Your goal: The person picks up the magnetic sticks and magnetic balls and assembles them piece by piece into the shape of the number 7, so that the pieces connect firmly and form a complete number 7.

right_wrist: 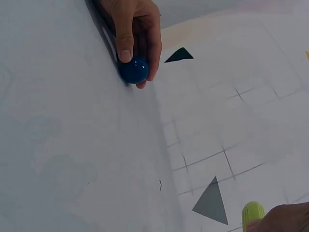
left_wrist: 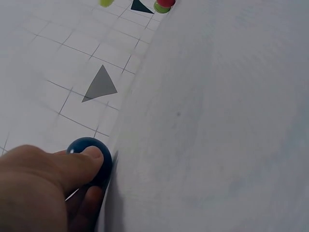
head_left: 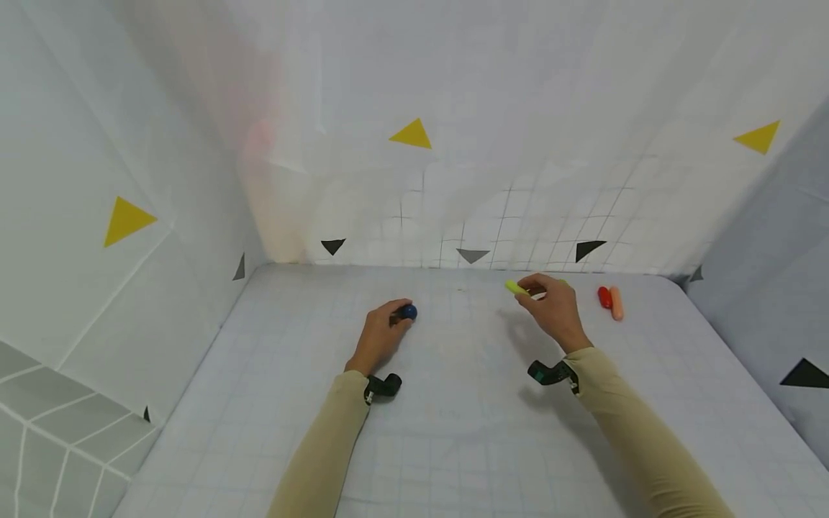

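My left hand (head_left: 381, 332) holds a glossy dark blue ball (head_left: 408, 311) low over the table, left of the middle. In the left wrist view the thumb presses on the side of the ball (left_wrist: 89, 162), and the fingers curl behind it. My right hand (head_left: 553, 309) pinches a yellow-green stick (head_left: 516, 287) with a rounded end, raised above the table with its shadow below. Only the tip of the stick (right_wrist: 252, 211) shows in the right wrist view; the rest is hidden by the hand.
Right of my right hand, a red rounded piece (head_left: 604, 297) and an orange sausage-shaped piece (head_left: 617, 303) lie side by side on the white table (head_left: 453, 432). A bit of yellow-green (head_left: 563, 283) shows behind the right hand. White walls (head_left: 518, 86) with printed triangles enclose the table.
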Action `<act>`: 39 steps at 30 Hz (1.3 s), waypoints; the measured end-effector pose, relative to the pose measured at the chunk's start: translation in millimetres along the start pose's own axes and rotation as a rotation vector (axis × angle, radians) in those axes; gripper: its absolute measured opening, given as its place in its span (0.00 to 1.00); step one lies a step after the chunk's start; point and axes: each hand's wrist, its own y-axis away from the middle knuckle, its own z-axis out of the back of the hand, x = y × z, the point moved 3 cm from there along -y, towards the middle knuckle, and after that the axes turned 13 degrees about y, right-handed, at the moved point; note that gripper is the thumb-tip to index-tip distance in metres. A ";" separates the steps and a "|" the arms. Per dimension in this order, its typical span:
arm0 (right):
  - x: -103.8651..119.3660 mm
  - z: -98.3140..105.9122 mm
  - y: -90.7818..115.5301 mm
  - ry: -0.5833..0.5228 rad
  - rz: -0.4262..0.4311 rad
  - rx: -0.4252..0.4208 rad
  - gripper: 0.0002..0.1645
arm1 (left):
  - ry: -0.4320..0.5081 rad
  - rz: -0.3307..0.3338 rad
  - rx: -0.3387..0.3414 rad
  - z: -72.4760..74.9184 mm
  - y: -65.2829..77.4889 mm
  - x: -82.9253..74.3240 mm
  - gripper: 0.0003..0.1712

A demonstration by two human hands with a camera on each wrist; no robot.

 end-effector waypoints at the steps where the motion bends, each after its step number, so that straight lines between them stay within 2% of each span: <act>1: 1.8 -2.1 0.4 -0.007 0.005 0.002 0.12 | 0.003 -0.005 0.003 -0.4 0.0 0.2 0.24; 7: 15.3 -15.2 2.4 -0.052 0.043 0.024 0.13 | 0.002 -0.037 0.014 -0.7 -1.2 -0.3 0.25; 17: 39.0 -36.9 6.3 -0.095 0.064 0.102 0.13 | -0.011 -0.027 0.015 -0.7 -1.4 -2.3 0.25; 39: 63.8 -65.2 7.3 -0.141 0.105 0.152 0.12 | -0.013 -0.021 0.017 -3.2 0.4 -6.4 0.25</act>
